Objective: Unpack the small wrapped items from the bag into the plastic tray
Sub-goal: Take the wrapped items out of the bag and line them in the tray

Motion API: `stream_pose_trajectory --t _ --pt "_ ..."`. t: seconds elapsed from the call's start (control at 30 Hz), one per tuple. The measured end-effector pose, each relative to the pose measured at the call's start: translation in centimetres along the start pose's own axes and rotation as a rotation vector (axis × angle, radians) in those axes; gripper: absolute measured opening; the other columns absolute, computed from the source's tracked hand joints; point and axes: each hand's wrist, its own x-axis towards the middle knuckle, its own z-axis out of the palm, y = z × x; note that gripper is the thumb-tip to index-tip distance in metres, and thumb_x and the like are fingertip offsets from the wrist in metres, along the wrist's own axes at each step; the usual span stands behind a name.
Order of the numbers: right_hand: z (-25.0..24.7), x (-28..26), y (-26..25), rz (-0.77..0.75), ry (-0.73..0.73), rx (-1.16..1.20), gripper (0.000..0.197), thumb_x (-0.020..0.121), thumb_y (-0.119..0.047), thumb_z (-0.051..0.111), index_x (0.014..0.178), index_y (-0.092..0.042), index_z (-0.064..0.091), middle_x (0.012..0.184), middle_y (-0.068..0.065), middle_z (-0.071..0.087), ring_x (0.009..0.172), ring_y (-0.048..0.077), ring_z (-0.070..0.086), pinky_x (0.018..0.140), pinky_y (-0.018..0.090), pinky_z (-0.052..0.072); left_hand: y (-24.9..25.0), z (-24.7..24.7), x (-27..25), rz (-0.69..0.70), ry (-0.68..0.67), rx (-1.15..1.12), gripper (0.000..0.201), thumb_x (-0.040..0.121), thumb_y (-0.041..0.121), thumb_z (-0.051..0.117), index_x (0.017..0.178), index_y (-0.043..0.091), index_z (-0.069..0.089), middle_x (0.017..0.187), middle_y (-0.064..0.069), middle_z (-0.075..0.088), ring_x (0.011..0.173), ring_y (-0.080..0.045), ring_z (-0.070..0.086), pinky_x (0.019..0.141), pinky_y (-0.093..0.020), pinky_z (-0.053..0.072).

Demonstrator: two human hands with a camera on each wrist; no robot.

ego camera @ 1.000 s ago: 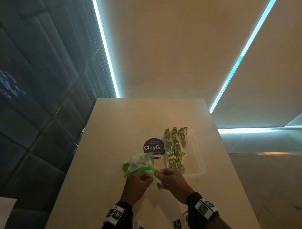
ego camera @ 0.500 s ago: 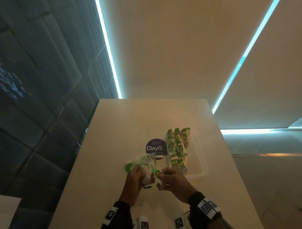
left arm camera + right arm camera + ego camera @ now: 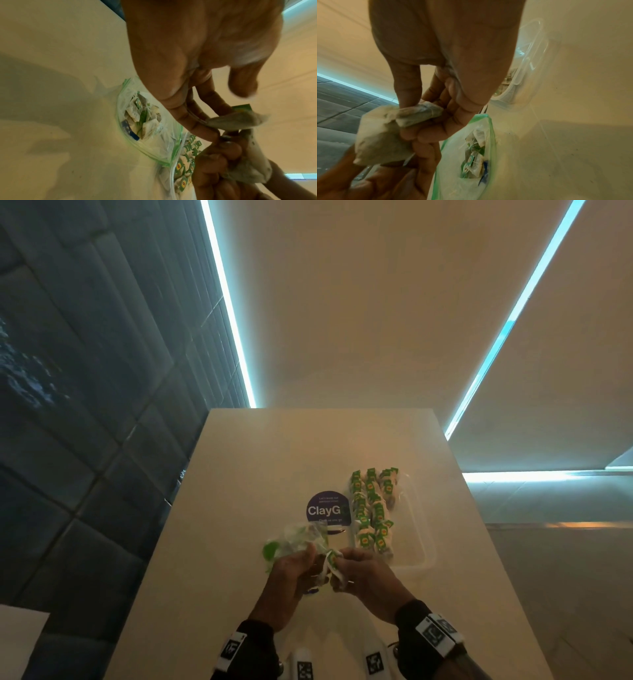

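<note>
Two tea bags [image 3: 385, 129] are held between the hands above the near edge of the tabletop [image 3: 239, 474], apparently tangled together. The right hand [image 3: 363, 577] is seen pinching one between thumb and fingers; the left hand [image 3: 291, 573] is curled round the other, and whether it also grips the zip-lock bag [image 3: 298, 539] cannot be told. That bag, green-edged and lying open just left of the hands, is seen to contain several more tea bags [image 3: 145, 119]. The clear plastic tray [image 3: 421, 542] stands just beyond the right hand, with rows of tea bags [image 3: 373, 508] laid along its left side and its right side bare. A round dark sticker [image 3: 327, 508] is noted between bag and tray. The step in hand is judged to be separation of the pair before placement. It would be done well if the paper tags and strings were eased apart rather than pulled, since the sachets are thin and could tear. One tea bag should then be carried to the tray and set at the near end of the rows, tag uppermost, while the other is retained by the left hand.
</note>
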Motion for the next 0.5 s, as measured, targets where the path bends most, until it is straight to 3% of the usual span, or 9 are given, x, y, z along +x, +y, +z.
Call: stream_pose_trajectory --t 0.1,0.17,0.27,0.33,0.43,0.5 --pt "0.0 0.0 -0.1 -0.004 0.014 -0.018 0.009 0.091 -0.003 0.056 0.097 0.002 0.060 0.086 0.018 0.061 0.073 0.026 0.060 0.070 0.035 0.052 -0.2 -0.1 0.0 -0.002 -0.010 0.120 0.035 0.065 0.037 0.082 0.077 0.009 0.065 0.075 -0.015 0.064 0.071 -0.025 0.054 0.072 -0.039 0.045" --pt "0.0 -0.1 -0.3 -0.004 0.024 -0.010 0.010 0.091 -0.002 0.056 0.099 0.003 0.060 0.085 0.018 0.061 0.072 0.026 0.060 0.069 0.035 0.053 -0.3 -0.3 0.1 0.000 0.005 0.144 0.039 0.059 0.031 0.085 0.078 0.008 0.060 0.074 -0.015 0.065 0.071 -0.024 0.054 0.071 -0.038 0.045" --pt "-0.3 -0.2 -0.6 0.000 0.039 0.009 0.010 0.090 -0.002 0.057 0.099 0.003 0.059 0.085 0.017 0.061 0.070 0.026 0.061 0.068 0.035 0.053 -0.1 -0.5 0.2 0.002 -0.013 0.176 0.037 0.070 0.021 0.082 0.095 0.005 0.060 0.084 -0.016 0.070 0.072 -0.024 0.058 0.072 -0.039 0.048" --pt "-0.5 -0.3 -0.8 0.015 0.063 -0.011 0.009 0.090 -0.001 0.057 0.098 0.002 0.058 0.084 0.018 0.061 0.069 0.026 0.061 0.068 0.035 0.054 -0.1 -0.6 0.5 0.021 0.031 0.235 0.024 0.080 0.010 0.076 0.102 0.009 0.066 0.087 -0.013 0.072 0.073 -0.021 0.062 0.071 -0.038 0.051" --pt "-0.6 -0.5 -1.2 0.044 0.086 -0.037 0.009 0.088 0.001 0.058 0.097 0.000 0.057 0.082 0.018 0.062 0.070 0.029 0.064 0.070 0.040 0.055 -0.2 -0.7 1.1 0.057 0.167 0.334 0.008 0.084 0.009 0.072 0.092 0.012 0.071 0.078 -0.009 0.072 0.067 -0.018 0.062 0.070 -0.038 0.051" --pt "-0.4 -0.6 -1.3 0.051 0.099 -0.018 0.013 0.086 0.002 0.060 0.099 0.000 0.057 0.084 0.019 0.065 0.073 0.032 0.065 0.072 0.042 0.054 -0.5 -0.7 1.4 0.045 0.235 0.342 0.008 0.082 0.008 0.073 0.089 0.012 0.072 0.078 -0.007 0.073 0.068 -0.018 0.065 0.069 -0.035 0.053"
